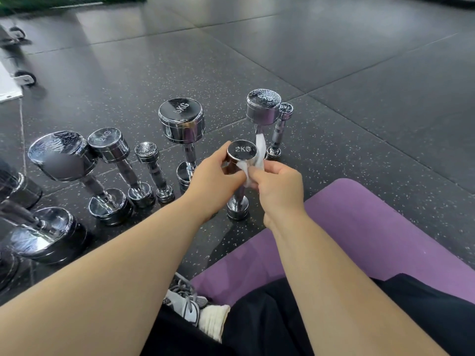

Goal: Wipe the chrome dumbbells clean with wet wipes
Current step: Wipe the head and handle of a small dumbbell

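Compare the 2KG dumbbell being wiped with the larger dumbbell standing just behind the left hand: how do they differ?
Size: the 2KG dumbbell has a clearly smaller head and a thinner handle than the larger dumbbell.
Handling: the left hand grips the 2KG dumbbell's top head while the right hand holds a wet wipe against it. The larger dumbbell stands untouched.
Both are chrome and stand on end on the speckled floor.

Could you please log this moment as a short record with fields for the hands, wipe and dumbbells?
left hand: grips the top head of the 2KG dumbbell, which stands on end
right hand: pinches the wet wipe against that head
other dumbbells: stand on end on the floor, left and behind
mat: purple, at the right
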`<state>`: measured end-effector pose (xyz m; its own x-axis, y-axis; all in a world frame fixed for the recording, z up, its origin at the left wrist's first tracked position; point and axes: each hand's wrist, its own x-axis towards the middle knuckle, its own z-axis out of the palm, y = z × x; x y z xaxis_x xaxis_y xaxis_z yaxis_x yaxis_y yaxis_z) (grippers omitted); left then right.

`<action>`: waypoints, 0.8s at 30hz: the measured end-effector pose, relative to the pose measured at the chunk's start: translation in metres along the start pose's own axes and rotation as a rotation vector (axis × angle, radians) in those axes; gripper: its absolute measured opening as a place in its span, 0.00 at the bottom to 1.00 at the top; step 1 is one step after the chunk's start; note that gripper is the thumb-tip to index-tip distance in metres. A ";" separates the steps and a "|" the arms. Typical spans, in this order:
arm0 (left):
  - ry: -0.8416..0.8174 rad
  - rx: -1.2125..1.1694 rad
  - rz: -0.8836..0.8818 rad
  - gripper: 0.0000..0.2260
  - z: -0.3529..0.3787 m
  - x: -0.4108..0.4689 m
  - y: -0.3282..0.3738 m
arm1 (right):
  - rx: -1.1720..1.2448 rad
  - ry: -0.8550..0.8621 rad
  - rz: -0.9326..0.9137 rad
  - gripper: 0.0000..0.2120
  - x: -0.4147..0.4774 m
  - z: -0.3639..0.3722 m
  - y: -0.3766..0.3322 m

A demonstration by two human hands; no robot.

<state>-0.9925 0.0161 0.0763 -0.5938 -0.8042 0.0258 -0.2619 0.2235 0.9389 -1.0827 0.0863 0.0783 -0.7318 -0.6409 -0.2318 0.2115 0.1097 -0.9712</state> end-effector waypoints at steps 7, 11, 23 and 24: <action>-0.200 -0.164 -0.027 0.24 -0.016 -0.001 -0.002 | 0.101 -0.050 0.089 0.05 -0.003 0.003 -0.005; -0.196 -0.163 -0.020 0.19 -0.015 0.000 0.000 | 0.126 -0.057 0.103 0.09 0.002 -0.007 -0.012; 0.227 0.015 -0.103 0.10 -0.007 0.016 -0.001 | 0.056 -0.166 0.169 0.10 0.017 -0.012 -0.014; 0.298 0.015 -0.110 0.07 -0.005 0.017 0.001 | 0.068 -0.157 0.153 0.10 0.019 -0.013 -0.014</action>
<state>-0.9994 0.0003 0.0794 -0.3126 -0.9495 0.0265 -0.3249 0.1330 0.9364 -1.1080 0.0825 0.0863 -0.5790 -0.7317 -0.3597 0.3592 0.1671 -0.9182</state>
